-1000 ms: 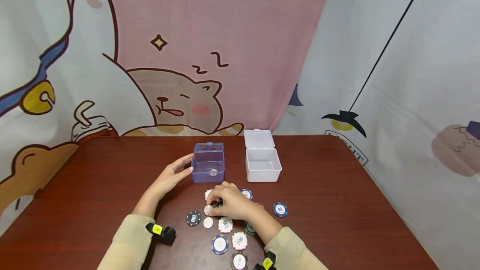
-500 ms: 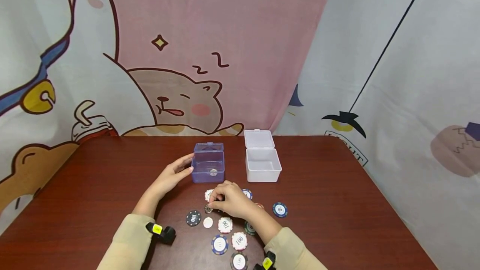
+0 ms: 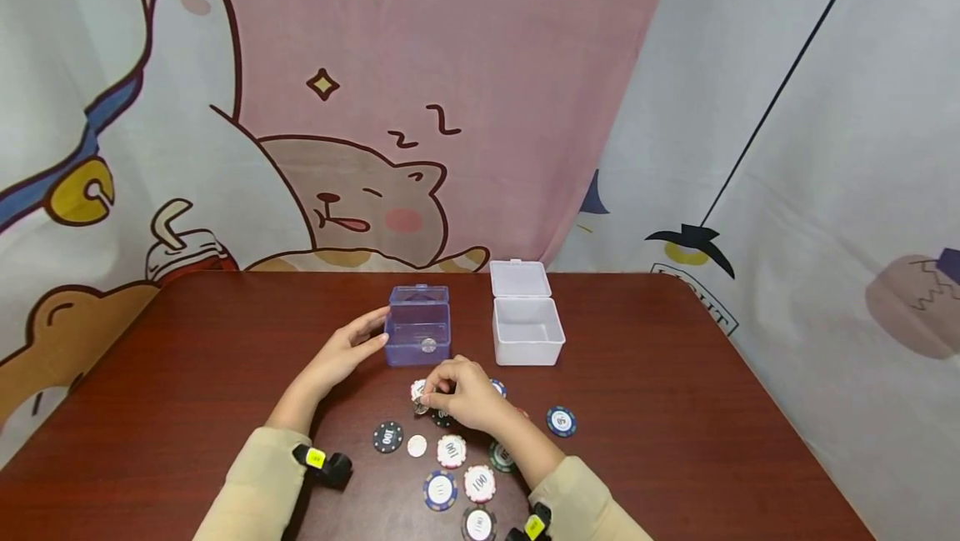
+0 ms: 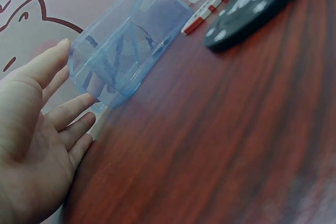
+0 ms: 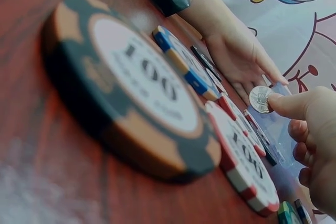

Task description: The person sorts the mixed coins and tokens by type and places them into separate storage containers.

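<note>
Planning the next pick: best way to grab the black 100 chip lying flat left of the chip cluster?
The black 100 chip lies flat on the table, apart from its neighbours. Probably come from straight above and pinch opposite points of its rim, or tip one edge up first, since the flat face offers no grip. Its left side is bare table; the small white disc lies to its right.

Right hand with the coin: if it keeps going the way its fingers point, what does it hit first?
Probably the blue box, which the left hand steadies. The right hand pinches a coin just short of its front wall. Depth is unclear; it might clear the rim.
</note>
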